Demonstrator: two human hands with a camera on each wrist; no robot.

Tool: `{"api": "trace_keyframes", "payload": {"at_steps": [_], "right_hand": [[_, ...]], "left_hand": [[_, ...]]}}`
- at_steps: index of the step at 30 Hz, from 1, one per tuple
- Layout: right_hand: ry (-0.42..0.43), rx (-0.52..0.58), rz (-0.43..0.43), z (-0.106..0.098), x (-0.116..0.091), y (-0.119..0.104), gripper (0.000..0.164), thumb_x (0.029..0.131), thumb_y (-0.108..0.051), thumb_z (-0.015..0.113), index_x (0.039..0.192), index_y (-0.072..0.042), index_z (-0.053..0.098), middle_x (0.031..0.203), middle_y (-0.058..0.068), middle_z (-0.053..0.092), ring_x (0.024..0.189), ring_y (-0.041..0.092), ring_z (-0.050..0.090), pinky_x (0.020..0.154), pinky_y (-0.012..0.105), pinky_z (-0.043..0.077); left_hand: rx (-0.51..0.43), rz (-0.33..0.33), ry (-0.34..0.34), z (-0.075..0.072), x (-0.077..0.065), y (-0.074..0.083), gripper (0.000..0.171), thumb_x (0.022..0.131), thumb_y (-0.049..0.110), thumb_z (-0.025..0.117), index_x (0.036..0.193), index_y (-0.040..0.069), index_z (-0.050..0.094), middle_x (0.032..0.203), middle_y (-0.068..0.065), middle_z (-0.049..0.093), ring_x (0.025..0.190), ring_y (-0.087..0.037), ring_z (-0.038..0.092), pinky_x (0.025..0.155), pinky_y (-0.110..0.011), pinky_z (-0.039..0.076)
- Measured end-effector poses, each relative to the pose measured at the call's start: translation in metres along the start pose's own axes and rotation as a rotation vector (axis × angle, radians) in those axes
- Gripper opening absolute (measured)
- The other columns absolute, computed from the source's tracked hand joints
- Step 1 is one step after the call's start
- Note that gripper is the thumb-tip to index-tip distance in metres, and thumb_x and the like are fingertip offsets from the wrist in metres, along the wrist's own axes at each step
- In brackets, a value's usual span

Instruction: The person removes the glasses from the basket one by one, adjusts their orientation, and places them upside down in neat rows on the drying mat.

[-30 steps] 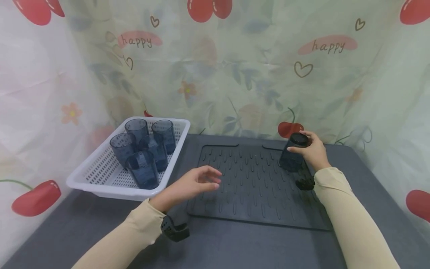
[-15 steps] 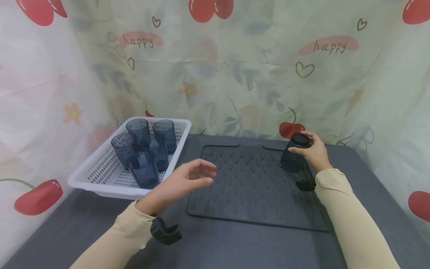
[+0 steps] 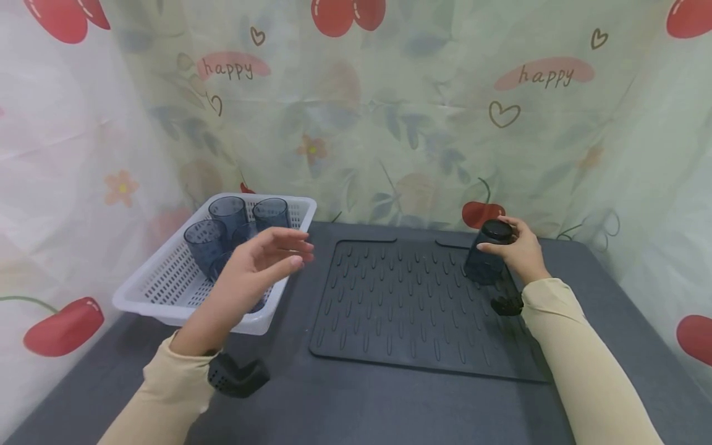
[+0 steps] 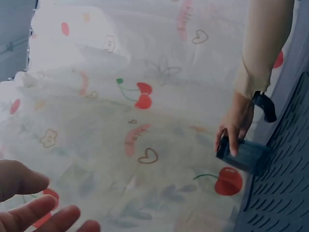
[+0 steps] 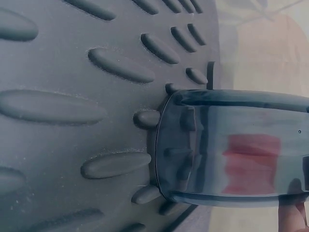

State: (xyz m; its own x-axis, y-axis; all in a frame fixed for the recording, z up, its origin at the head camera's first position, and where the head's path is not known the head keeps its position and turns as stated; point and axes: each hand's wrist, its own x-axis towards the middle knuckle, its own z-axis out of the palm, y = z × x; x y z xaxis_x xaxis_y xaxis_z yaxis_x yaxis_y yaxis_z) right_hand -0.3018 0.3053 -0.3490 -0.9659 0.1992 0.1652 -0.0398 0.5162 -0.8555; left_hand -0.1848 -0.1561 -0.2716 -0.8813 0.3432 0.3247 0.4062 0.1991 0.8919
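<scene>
My right hand (image 3: 518, 248) grips a dark blue tinted drinking glass (image 3: 483, 262) near its upturned base. In the right wrist view the glass (image 5: 236, 150) stands mouth down, its rim right at the ridged surface of a black drying mat (image 5: 58, 140). My left hand (image 3: 247, 272) holds nothing, fingers loosely extended, above the front right side of a white plastic basket (image 3: 161, 312). Several similar glasses (image 3: 206, 241) stand mouth up in that basket, and the left hand partly hides the nearer ones. The left wrist view shows the left fingers (image 4: 34, 212) spread apart.
The drying mat (image 3: 411, 327) lies flat on a dark grey table (image 3: 389, 402), to the right of the basket. A patterned curtain (image 3: 367, 173) encloses the back and both sides. Each wrist carries a black strap mount (image 3: 239, 376).
My left hand has drawn back leftward from over the mat's left side to over the basket. The right hand and its glass stay in place at the mat's far right corner.
</scene>
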Motion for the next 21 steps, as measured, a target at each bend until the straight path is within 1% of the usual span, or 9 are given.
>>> {"api": "trace_keyframes", "payload": {"at_steps": [1,4,6,10,13,17,19,21], "right_hand": [[0.001,-0.004,-0.001,0.000,0.000,0.000,0.087,0.082,-0.022,0.078,0.152,-0.011,0.027,0.149,0.024,0.035,0.132,0.041,0.041,0.104,0.057,0.039],[0.003,-0.016,-0.003,0.000,-0.001,-0.001,0.087,0.082,-0.022,0.078,0.152,-0.011,0.027,0.149,0.024,0.034,0.132,0.042,0.041,0.103,0.057,0.040],[0.004,-0.021,-0.001,-0.001,-0.001,-0.001,0.087,0.082,-0.022,0.078,0.152,-0.012,0.027,0.150,0.024,0.034,0.132,0.042,0.041,0.103,0.057,0.040],[0.001,-0.018,0.004,-0.001,-0.002,-0.002,0.086,0.083,-0.021,0.078,0.152,-0.012,0.027,0.150,0.024,0.033,0.132,0.042,0.041,0.103,0.057,0.039],[0.000,-0.012,0.009,-0.001,-0.002,-0.002,0.087,0.083,-0.021,0.078,0.152,-0.012,0.027,0.151,0.023,0.032,0.133,0.042,0.040,0.103,0.058,0.039],[-0.003,-0.005,0.016,0.000,-0.002,-0.002,0.087,0.082,-0.022,0.078,0.152,-0.012,0.027,0.153,0.022,0.030,0.134,0.042,0.039,0.104,0.058,0.038],[-0.004,-0.006,0.018,0.000,-0.001,-0.002,0.087,0.082,-0.023,0.078,0.152,-0.012,0.027,0.153,0.021,0.030,0.135,0.042,0.038,0.104,0.058,0.038],[-0.004,-0.014,0.020,0.000,0.000,-0.001,0.087,0.083,-0.023,0.078,0.152,-0.013,0.027,0.154,0.021,0.030,0.135,0.041,0.038,0.104,0.058,0.038]], "left_hand": [[-0.010,0.014,0.038,-0.002,-0.002,0.001,0.034,0.096,0.017,0.061,0.128,0.011,0.056,0.120,-0.009,0.064,0.110,-0.016,0.064,0.093,-0.027,0.051],[-0.036,0.051,0.141,-0.009,-0.006,0.002,0.031,0.096,0.014,0.061,0.125,0.007,0.057,0.114,-0.006,0.067,0.105,-0.015,0.066,0.090,-0.025,0.053],[-0.071,0.080,0.191,-0.013,-0.008,0.001,0.028,0.096,0.012,0.060,0.123,0.005,0.058,0.110,-0.003,0.069,0.103,-0.014,0.067,0.089,-0.024,0.054],[-0.129,0.151,0.279,-0.019,-0.011,-0.006,0.024,0.095,0.008,0.059,0.119,0.005,0.060,0.106,-0.002,0.069,0.100,-0.013,0.067,0.088,-0.023,0.054],[-0.092,0.178,0.361,-0.022,-0.012,-0.014,0.022,0.096,0.007,0.059,0.118,0.005,0.060,0.106,0.000,0.069,0.101,-0.012,0.066,0.090,-0.020,0.052],[-0.012,0.177,0.495,-0.024,-0.011,-0.027,0.024,0.095,0.004,0.057,0.119,0.003,0.059,0.109,0.001,0.068,0.105,-0.011,0.064,0.092,-0.016,0.049],[0.012,0.178,0.554,-0.026,-0.010,-0.034,0.026,0.095,0.001,0.056,0.121,0.001,0.057,0.112,-0.001,0.067,0.109,-0.011,0.062,0.093,-0.016,0.048],[0.059,0.173,0.605,-0.028,-0.011,-0.041,0.029,0.095,0.000,0.056,0.123,0.000,0.056,0.115,-0.001,0.066,0.111,-0.011,0.060,0.095,-0.015,0.046]]}}
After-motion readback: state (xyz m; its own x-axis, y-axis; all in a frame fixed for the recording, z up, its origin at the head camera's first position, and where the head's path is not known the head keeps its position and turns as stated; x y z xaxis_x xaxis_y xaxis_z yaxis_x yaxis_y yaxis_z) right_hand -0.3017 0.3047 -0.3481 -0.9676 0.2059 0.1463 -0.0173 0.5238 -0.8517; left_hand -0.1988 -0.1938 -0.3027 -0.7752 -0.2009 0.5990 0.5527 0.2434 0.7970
